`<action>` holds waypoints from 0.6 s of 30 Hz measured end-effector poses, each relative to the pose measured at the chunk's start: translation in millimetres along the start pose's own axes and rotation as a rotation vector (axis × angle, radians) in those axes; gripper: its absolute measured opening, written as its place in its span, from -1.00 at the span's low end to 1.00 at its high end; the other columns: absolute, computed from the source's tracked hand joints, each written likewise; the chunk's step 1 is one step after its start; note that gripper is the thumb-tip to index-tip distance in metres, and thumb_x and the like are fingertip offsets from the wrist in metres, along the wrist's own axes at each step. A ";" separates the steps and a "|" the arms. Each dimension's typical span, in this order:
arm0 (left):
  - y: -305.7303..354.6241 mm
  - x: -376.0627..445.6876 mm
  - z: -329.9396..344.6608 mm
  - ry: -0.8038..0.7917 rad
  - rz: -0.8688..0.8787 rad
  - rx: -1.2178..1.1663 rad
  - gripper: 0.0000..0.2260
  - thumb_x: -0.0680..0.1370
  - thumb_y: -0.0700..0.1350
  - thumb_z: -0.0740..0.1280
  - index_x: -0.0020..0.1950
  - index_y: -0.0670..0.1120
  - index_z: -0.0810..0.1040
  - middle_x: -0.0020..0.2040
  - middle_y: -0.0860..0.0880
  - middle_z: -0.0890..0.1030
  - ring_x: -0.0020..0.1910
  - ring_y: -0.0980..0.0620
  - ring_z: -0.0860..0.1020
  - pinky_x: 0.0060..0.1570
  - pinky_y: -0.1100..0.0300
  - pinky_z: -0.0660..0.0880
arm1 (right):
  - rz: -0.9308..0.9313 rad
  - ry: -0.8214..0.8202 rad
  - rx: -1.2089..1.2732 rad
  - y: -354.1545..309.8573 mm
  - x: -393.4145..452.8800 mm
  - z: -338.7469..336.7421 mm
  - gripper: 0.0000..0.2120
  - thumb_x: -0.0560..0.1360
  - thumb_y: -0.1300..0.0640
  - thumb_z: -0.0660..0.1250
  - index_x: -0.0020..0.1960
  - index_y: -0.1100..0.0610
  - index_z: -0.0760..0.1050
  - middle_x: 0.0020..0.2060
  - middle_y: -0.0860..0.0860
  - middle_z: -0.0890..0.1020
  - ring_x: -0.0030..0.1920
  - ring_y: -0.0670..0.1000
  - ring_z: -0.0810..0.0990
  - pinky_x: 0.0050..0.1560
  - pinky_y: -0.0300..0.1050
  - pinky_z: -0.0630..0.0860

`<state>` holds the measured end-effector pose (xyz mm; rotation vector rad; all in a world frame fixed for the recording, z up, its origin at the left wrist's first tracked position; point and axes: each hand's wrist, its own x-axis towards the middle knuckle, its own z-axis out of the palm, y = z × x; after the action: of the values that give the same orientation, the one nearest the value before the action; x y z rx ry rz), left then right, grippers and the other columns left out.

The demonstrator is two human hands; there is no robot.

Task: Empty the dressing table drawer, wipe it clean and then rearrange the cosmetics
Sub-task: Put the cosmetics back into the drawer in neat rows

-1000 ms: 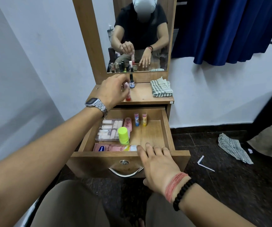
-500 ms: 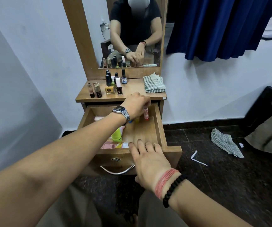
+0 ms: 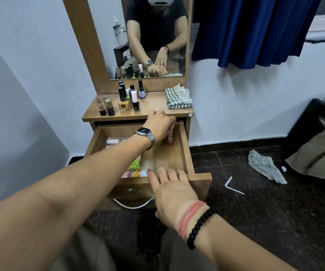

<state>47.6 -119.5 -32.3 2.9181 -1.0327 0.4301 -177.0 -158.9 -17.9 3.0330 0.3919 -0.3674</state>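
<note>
We reach our left hand into the open wooden drawer of the dressing table, fingers curled round the top of a slim pink and red tube that stands upright at the drawer's back right corner. Our right hand rests on the drawer's front edge, its straight fingers lying over the rim and gripping nothing. Along the drawer's left side we see a lime-green bottle, pink flat packets near the front and a pale package at the back (our forearm hides much of them). On the wooden table top stands a cluster of nail polish bottles at the left, among them a yellow one with a tall black cap, and a folded grey and white checked cloth lies at the right, well apart from them. A second checked cloth and a bent white strip lie on the dark tiled floor to the right.
</note>
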 end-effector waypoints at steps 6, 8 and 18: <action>-1.0 -2.9 5.2 0.008 -0.003 -0.010 -0.85 0.50 -0.17 0.27 -0.21 0.04 0.39 -0.23 0.11 0.52 0.02 -0.02 0.40 -0.05 0.06 0.13 | 0.001 -0.003 0.003 0.8 -0.2 -0.4 -0.26 0.58 0.05 0.23 0.56 0.14 -0.17 0.52 0.21 0.01 0.49 0.25 0.07 0.49 0.19 -0.01; -1.4 -3.5 7.0 0.016 -0.006 -0.013 -0.86 0.50 -0.17 0.27 -0.21 0.04 0.39 -0.20 0.11 0.55 0.02 -0.01 0.40 -0.06 0.07 0.11 | 0.001 -0.005 0.003 0.1 -0.1 -0.1 -0.26 0.59 0.06 0.22 0.56 0.14 -0.18 0.52 0.21 0.00 0.49 0.24 0.07 0.48 0.19 -0.02; -3.6 -5.6 3.7 0.014 0.014 0.008 -0.89 0.50 -0.17 0.28 -0.16 0.04 0.47 -0.08 0.10 0.59 0.05 -0.01 0.41 -0.05 0.06 0.12 | -0.006 -0.016 -0.001 1.1 -0.1 -1.5 -0.25 0.59 0.05 0.23 0.57 0.13 -0.18 0.53 0.21 0.00 0.50 0.24 0.06 0.49 0.19 -0.02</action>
<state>46.5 -113.6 -37.1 2.9122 -1.0524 0.4559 -176.5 -159.8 -16.3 3.0262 0.3996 -0.3914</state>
